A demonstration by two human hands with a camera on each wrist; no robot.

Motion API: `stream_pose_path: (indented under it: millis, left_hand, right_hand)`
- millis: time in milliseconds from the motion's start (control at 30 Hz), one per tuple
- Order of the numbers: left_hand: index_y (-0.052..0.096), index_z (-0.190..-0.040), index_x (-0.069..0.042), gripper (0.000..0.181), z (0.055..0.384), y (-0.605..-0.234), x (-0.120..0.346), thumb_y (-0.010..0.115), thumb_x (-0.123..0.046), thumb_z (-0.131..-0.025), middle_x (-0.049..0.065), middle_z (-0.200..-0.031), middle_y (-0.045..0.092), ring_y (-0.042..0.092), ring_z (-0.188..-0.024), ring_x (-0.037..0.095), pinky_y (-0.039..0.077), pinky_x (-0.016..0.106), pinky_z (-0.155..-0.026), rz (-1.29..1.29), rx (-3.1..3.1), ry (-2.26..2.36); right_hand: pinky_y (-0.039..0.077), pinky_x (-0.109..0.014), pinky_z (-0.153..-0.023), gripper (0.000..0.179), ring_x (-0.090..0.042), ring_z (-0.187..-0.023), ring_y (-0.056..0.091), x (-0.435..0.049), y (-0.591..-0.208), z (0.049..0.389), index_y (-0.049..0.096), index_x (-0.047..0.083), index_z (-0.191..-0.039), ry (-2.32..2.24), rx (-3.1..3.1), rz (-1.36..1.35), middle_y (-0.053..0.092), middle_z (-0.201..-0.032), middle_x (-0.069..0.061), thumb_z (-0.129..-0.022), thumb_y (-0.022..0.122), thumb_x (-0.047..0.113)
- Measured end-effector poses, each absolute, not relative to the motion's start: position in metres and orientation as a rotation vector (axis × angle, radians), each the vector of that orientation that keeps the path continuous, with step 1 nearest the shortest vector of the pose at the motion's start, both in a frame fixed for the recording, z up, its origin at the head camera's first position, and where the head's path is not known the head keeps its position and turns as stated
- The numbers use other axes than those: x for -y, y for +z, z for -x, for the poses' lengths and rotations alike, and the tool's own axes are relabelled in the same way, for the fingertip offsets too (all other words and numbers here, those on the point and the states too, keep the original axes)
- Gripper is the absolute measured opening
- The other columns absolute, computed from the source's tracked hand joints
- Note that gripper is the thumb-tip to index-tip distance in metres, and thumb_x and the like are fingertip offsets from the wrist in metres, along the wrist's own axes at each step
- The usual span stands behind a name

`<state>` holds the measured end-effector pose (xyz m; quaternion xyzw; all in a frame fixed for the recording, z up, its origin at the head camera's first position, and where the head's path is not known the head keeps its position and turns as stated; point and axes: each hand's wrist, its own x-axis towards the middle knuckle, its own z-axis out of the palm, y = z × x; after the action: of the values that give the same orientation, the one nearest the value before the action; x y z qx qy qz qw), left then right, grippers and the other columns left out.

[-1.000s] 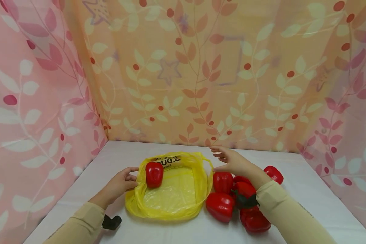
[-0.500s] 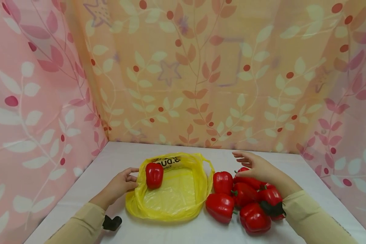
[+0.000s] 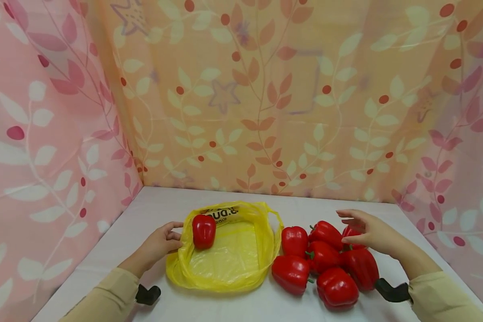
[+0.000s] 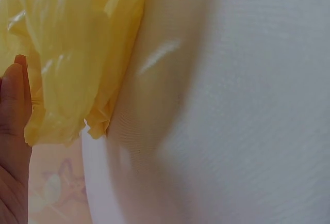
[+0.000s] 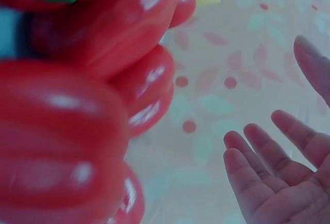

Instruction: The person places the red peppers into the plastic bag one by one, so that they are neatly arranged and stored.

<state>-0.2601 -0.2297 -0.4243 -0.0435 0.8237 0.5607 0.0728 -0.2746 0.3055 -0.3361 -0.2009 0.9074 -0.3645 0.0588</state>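
A yellow plastic bag with dark lettering lies mouth-up on the white table, one red bell pepper at its left inner side. My left hand rests its loosely bent fingers against the bag's left edge; in the left wrist view the hand is beside the bag's yellow film. Several red bell peppers with green stems lie clustered right of the bag. My right hand, fingers spread and holding nothing, hovers at the cluster's far right, partly covering one pepper. The right wrist view shows its open palm.
The white tabletop runs back to a patterned orange curtain, with pink patterned curtains on the left and right. A black wrist-worn piece juts from the right sleeve, close to the nearest peppers.
My right hand has moved right, from over the bag's right edge across the peppers to their far side, uncovering more of them. The left hand and the bag have stayed in place.
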Motion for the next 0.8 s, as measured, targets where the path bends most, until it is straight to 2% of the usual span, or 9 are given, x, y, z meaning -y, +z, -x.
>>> stream_pose_path:
  millis: [200,367,567,667,800]
  left_hand:
    - [0.043,-0.131,-0.011,0.052,0.26,-0.426,0.231,0.063,-0.004,-0.083,0.009,-0.095,0.061,0.06,-0.084,0.019,0.053,0.036,-0.079,0.124,-2.471,1.684]
    - [0.042,-0.131,-0.01,0.052,0.26,-0.426,0.23,0.063,-0.004,-0.083,0.009,-0.095,0.061,0.06,-0.084,0.019,0.053,0.036,-0.079,0.116,-2.474,1.684]
    - [0.043,-0.13,-0.01,0.052,0.26,-0.425,0.23,0.063,-0.004,-0.083,0.009,-0.093,0.061,0.06,-0.083,0.019,0.053,0.035,-0.079,0.113,-2.477,1.684]
    - [0.043,-0.13,-0.01,0.052,0.26,-0.427,0.232,0.063,-0.004,-0.083,0.01,-0.093,0.06,0.059,-0.083,0.02,0.053,0.035,-0.079,0.101,-2.474,1.686]
    - [0.042,-0.131,-0.011,0.052,0.261,-0.427,0.232,0.063,-0.004,-0.083,0.01,-0.094,0.06,0.059,-0.083,0.02,0.053,0.035,-0.079,0.089,-2.472,1.682]
  right_hand:
    - [0.051,-0.045,-0.08,0.068,-0.045,-0.115,0.046,-0.323,-0.345,0.269,0.041,0.003,-0.133,-1.052,-2.787,0.586,0.048,-0.128,-0.025,-0.077,0.071,0.028]
    - [0.053,-0.041,-0.077,0.067,-0.045,-0.113,0.047,-0.334,-0.353,0.264,0.039,0.003,-0.135,-1.069,-2.764,0.544,0.048,-0.127,-0.026,-0.079,0.07,0.024]
    - [0.051,-0.047,-0.08,0.067,-0.048,-0.116,0.043,-0.348,-0.361,0.257,0.041,0.004,-0.134,-1.039,-2.791,0.5,0.047,-0.128,-0.027,-0.079,0.069,0.027]
    - [0.052,-0.044,-0.08,0.066,-0.047,-0.115,0.044,-0.354,-0.366,0.253,0.042,0.004,-0.133,-1.01,-2.808,0.497,0.049,-0.127,-0.024,-0.079,0.069,0.028]
    - [0.052,-0.036,-0.082,0.063,-0.041,-0.114,0.047,-0.36,-0.374,0.249,0.045,0.007,-0.132,-0.984,-2.82,0.481,0.057,-0.12,-0.014,-0.079,0.069,0.03]
